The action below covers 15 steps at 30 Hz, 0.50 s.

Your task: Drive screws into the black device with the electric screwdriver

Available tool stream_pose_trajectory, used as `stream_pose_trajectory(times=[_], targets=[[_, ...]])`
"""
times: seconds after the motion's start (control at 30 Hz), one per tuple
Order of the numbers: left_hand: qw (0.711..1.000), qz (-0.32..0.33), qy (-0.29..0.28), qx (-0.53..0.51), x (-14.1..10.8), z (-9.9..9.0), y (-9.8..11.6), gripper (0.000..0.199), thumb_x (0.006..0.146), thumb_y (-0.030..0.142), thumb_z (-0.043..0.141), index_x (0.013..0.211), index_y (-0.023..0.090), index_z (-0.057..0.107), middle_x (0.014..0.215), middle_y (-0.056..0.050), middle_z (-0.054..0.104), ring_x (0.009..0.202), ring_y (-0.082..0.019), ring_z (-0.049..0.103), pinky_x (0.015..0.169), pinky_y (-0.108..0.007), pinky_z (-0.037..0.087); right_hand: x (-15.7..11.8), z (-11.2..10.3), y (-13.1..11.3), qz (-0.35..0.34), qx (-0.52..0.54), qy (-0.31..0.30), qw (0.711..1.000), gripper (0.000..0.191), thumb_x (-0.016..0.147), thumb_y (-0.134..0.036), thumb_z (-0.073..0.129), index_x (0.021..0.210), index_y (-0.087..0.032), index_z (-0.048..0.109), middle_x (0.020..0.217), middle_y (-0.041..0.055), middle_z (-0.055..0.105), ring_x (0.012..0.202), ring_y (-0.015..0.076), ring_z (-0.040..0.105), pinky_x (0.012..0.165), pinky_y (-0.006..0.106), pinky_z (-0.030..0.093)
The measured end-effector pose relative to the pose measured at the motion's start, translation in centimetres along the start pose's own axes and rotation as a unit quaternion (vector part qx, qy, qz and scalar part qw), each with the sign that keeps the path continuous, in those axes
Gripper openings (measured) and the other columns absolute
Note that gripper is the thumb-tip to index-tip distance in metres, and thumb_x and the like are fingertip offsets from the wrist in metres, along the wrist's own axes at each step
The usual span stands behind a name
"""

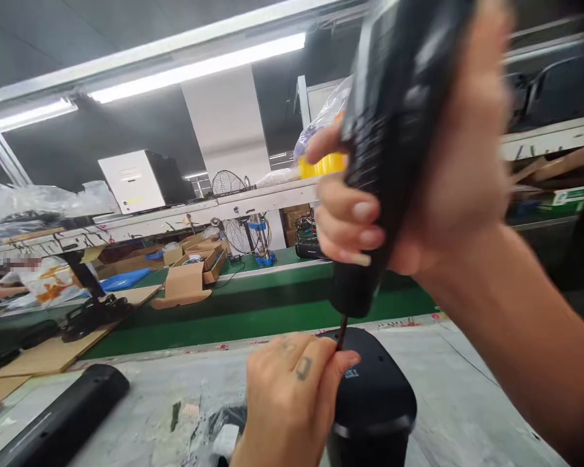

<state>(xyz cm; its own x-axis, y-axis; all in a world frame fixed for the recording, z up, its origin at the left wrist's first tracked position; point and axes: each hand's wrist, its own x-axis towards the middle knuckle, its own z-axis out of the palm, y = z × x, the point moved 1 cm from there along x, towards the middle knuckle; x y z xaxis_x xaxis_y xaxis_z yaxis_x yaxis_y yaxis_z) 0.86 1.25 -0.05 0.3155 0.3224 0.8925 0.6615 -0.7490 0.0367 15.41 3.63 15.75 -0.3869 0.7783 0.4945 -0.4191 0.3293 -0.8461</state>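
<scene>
Both hands bare, no gloves, no rings or watch seen. Left hand (289,395): small dark tattoo on one finger, looks like a letter or sign, too small to read; fainter dark marks near the knuckles. Right hand (448,162): blurred, nails short and plain, no polish. Right forearm bare to the pic edge, no sleeve visible. Left wrist cut off at bottom edge.
</scene>
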Motion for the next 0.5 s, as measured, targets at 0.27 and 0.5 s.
stream_pose_trajectory(times=[0.27,0.5], targets=[[0.998,-0.049,-0.031,0.027,-0.5,0.5,-2.6,0.007,0.095,0.023,0.061,0.089,0.026,0.060,0.080,0.009,0.070,0.071,-0.008,0.064,0.066,-0.020,0.048,2.7,-1.5,3.2,0.044,0.021,0.005,0.999,0.099,0.070,-0.107,0.009,0.067,-0.016,0.048,0.042,0.0019,0.040,0.030,0.0129,0.035,0.029,0.023,0.032],[0.987,-0.151,-0.046,0.010,-1.1,1.7,-3.9,0.024,0.089,0.044,0.066,0.074,0.026,0.062,0.083,0.008,0.076,0.075,-0.015,0.071,0.065,-0.026,0.056,3.1,-2.3,5.1,0.073,0.058,0.011,0.996,0.095,0.069,-0.107,0.015,0.067,-0.016,0.045,0.043,0.0012,0.040,0.030,0.0115,0.036,0.030,0.020,0.033]])
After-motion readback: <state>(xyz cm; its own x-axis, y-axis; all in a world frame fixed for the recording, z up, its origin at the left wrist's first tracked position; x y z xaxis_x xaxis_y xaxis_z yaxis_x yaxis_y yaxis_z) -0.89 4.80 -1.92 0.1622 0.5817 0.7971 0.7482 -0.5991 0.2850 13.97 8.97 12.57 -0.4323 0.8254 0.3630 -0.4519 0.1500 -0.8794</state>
